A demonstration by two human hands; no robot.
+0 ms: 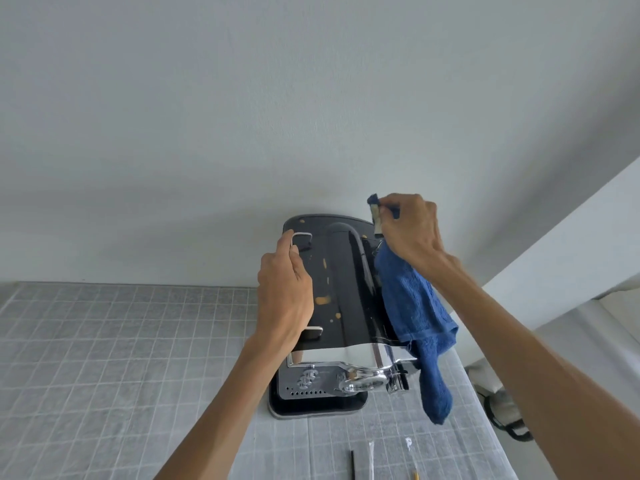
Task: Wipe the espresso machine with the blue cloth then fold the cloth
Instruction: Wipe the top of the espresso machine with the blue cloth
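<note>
Desk (104, 341): grey gridded covering, bare to the left of the left hand; wall behind.

Left hand (285, 299): rests on the left side of the espresso machine (339, 306), fingers curled around the top left edge near a small chrome-framed fitting (302, 239); grasping the body, most likely to brace the machine so it does not slide while the other side is rubbed.

Between the hands: the machine's black top panel, glossy, carrying several tan spots and smears (323, 300); these read as unwiped residue, so the wiping step looks unfinished. Chrome front with knobs sits nearer the person, below the left wrist; black drip tray (318, 408) at the base on the desk.

Right hand (412, 230): raised at the machine's far right corner, fingers pinched shut on an upper corner of the blue cloth (412, 306); the cloth's pale label shows just left of the fingers. Remainder of the cloth hangs under the right wrist, draped down the machine's right flank, lowest end dangling past the chrome front; cannot tell how firmly it presses the side. Holding by a corner probably lets the cloth drag along the flank.

Nearer the person than both hands: thin stick-like items (370, 459) on the desk, too small to identify; folding not yet begun.
</note>
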